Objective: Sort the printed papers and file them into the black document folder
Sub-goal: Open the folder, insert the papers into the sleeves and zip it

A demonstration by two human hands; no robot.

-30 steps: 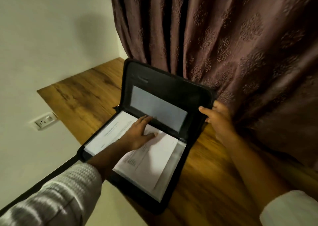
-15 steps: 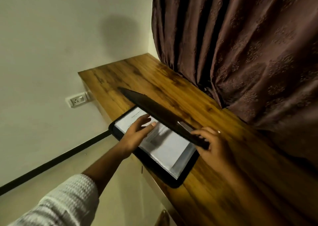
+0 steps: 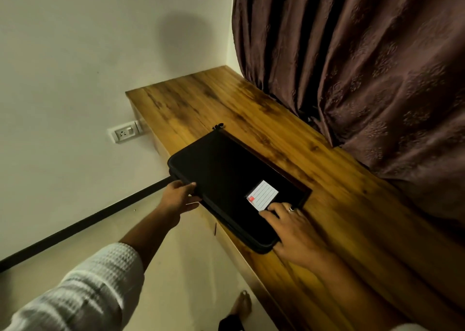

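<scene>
I see the folder (image 3: 226, 179) lying shut at the desk (image 3: 327, 179) front edge, one long side overhanging it. My left hand (image 3: 178, 199) pinches that overhanging side, fingers narrow around it; my right hand (image 3: 294, 230) rests flat, fingers spread, on the near corner beside the label (image 3: 263, 194). It looks stiff and padded (probably weighty with papers), so grip the edges.

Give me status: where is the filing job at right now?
Looks done: the black document folder lies closed on the wooden desk, label up, no loose papers in view. In hand: left hand grips its near edge, right hand rests on the corner by the label. Left: likely zipping it; the zipper pull sits at the far corner.
</scene>
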